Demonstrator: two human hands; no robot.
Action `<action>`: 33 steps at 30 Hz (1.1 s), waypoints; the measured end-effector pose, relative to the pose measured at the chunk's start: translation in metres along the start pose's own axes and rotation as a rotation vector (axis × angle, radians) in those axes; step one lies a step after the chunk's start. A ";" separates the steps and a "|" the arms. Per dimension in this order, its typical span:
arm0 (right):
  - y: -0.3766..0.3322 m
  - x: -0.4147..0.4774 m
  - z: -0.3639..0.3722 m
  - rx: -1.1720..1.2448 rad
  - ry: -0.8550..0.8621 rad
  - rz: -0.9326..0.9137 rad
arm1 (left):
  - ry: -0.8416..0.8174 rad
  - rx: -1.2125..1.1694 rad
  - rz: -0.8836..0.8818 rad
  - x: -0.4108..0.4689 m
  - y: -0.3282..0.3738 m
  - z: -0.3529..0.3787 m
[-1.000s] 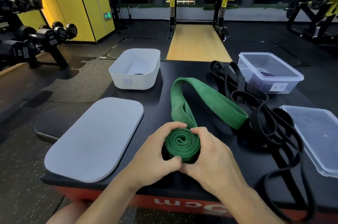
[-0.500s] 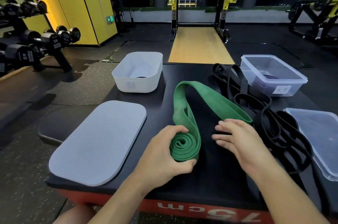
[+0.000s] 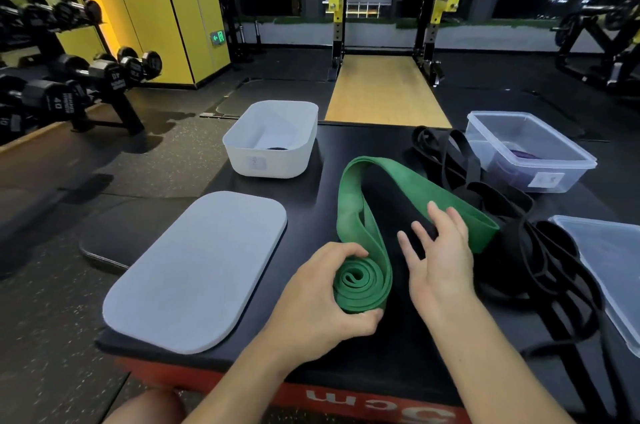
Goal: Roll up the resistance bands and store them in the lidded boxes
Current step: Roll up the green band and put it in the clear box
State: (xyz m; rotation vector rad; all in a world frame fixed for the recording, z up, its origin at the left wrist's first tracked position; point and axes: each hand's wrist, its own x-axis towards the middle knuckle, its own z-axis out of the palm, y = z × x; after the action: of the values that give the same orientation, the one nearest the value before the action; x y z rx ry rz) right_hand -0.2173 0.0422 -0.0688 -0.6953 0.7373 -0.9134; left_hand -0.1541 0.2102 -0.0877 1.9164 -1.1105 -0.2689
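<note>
A left hand grips the half-rolled wide green rubber resistance band on the black padded platform; the right hand hovers, fingers spread, empty. Tangled black rubber bands lie unrolled, with the white plastic box and clear plastic box lidless. Most of the work seemingly remains.

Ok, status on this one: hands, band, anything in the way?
Left hand grips half-rolled wide green rubber band. Right hand open, beside roll. Tangled black bands alongside, not blocking.

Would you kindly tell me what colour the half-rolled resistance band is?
The band is green, seen best in the head view.
</note>
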 end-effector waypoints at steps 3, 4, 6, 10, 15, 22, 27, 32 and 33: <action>0.010 -0.001 0.001 -0.195 0.023 -0.117 | -0.004 -0.003 0.000 0.001 -0.001 0.000; 0.013 0.000 0.003 -0.262 0.016 -0.149 | -0.005 -0.004 -0.001 0.002 -0.001 0.000; 0.016 0.000 0.006 -0.360 -0.001 -0.202 | -0.007 -0.007 -0.005 0.002 -0.001 -0.001; 0.016 0.007 0.009 -0.626 0.045 -0.457 | -0.014 -0.029 -0.015 0.001 -0.001 -0.002; -0.003 0.018 0.027 -0.894 -0.060 -0.757 | -0.020 -0.039 -0.030 0.001 -0.001 -0.002; -0.020 0.051 0.071 -1.375 -0.539 -0.420 | -0.020 -0.055 -0.041 0.001 0.001 -0.003; -0.015 0.048 0.063 -1.225 -0.438 -0.482 | -0.018 -0.052 -0.026 0.000 0.000 -0.003; -0.001 0.034 0.020 -1.339 -0.339 -0.487 | -0.017 -0.052 -0.015 0.001 -0.001 -0.004; 0.000 0.033 0.014 -1.347 -0.316 -0.427 | -0.019 -0.053 -0.016 0.001 0.000 -0.004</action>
State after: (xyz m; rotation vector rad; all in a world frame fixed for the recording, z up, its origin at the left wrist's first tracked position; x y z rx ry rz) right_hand -0.1923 0.0158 -0.0690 -2.1922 0.8813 -0.5478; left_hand -0.1509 0.2116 -0.0854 1.8800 -1.0908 -0.3233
